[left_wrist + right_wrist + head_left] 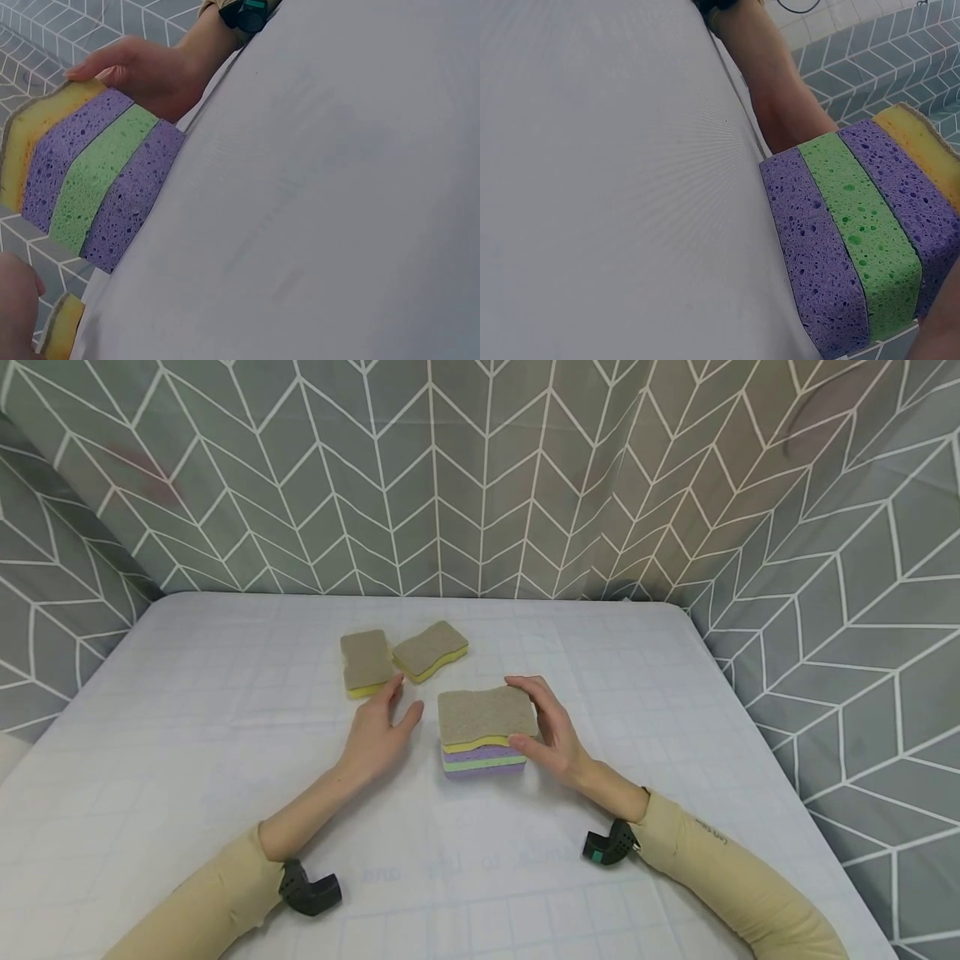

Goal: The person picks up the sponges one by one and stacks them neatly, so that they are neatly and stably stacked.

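Four stacked sponges (483, 718) stand between my hands: right hand (557, 737) gripping their top right end, left hand (377, 735) apart, fingers loosely extended.

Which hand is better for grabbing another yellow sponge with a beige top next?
Likely the left hand: it is next to a loose, flat yellow sponge with a beige top. The right hand is farther away and grips the top yellow sponge on the purple and green sponges.
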Motion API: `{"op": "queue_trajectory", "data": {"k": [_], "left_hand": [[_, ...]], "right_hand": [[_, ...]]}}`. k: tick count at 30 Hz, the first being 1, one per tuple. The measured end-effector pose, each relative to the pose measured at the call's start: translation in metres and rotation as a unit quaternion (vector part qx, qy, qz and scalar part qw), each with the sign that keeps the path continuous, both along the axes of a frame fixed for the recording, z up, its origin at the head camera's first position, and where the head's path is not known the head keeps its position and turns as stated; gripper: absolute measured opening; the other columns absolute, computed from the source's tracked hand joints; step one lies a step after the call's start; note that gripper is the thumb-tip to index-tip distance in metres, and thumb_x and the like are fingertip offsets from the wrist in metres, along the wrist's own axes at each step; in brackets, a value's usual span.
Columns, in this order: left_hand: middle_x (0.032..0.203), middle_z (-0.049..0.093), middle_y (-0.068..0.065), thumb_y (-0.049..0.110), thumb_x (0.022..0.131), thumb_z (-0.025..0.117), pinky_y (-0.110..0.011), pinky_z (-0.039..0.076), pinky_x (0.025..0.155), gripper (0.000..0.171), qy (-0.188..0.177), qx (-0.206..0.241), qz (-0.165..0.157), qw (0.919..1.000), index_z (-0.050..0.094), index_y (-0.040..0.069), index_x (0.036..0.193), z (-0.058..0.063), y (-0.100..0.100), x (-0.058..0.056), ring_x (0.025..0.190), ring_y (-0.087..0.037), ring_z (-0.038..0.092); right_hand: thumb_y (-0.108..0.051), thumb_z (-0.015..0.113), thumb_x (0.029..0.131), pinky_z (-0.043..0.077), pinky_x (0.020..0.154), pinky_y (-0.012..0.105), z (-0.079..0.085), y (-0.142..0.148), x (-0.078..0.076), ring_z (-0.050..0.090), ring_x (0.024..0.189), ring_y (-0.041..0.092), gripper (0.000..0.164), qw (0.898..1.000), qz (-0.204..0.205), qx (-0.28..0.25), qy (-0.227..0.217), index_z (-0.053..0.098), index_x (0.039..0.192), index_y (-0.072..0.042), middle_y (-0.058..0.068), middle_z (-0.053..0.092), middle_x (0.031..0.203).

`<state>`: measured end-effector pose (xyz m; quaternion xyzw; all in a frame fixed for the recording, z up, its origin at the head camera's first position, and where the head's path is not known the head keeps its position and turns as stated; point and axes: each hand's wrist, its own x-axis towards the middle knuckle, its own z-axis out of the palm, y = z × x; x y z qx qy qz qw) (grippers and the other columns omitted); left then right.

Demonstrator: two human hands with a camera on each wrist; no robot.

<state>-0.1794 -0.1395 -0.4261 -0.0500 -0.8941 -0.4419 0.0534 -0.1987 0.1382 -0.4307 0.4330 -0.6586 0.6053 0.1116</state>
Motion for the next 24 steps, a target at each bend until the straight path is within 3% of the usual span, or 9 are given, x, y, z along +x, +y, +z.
{"op": "queue_trajectory", "data": {"k": [7,18,24], "left_hand": [[0.144,0.050,-0.029,0.032,0.098,0.060,-0.051,0.038,0.116,0.069,0.006,-0.008,0.025,0.9996,0.035,-0.006,0.150,0.000,-0.004,-0.009,0.136,-0.039,0.048],[0.148,0.045,-0.029,0.035,0.092,0.069,-0.051,0.036,0.116,0.079,0.017,-0.020,0.056,0.9981,0.034,-0.007,0.150,-0.003,-0.007,-0.041,0.136,-0.040,0.046],[0.149,0.045,-0.028,0.033,0.090,0.074,-0.049,0.036,0.117,0.081,0.024,-0.003,0.067,0.9974,0.034,-0.006,0.149,-0.006,-0.009,-0.056,0.138,-0.040,0.045]], "right_hand": [[-0.042,0.065,0.094,0.041,0.098,0.026,0.001,0.001,-0.001,0.047,0.109,0.017,0.075,1.000,-0.003,0.005,0.000,0.041,0.141,0.012,0.023,0.050,0.122],[-0.043,0.065,0.093,0.042,0.096,0.025,-0.001,0.001,-0.001,0.047,0.108,0.017,0.078,1.000,-0.005,0.004,-0.007,0.041,0.140,0.014,0.022,0.050,0.121],[-0.044,0.063,0.095,0.040,0.101,0.026,0.000,0.001,0.000,0.046,0.111,0.017,0.077,1.000,-0.001,0.008,-0.001,0.040,0.140,0.015,0.022,0.049,0.122]]}}
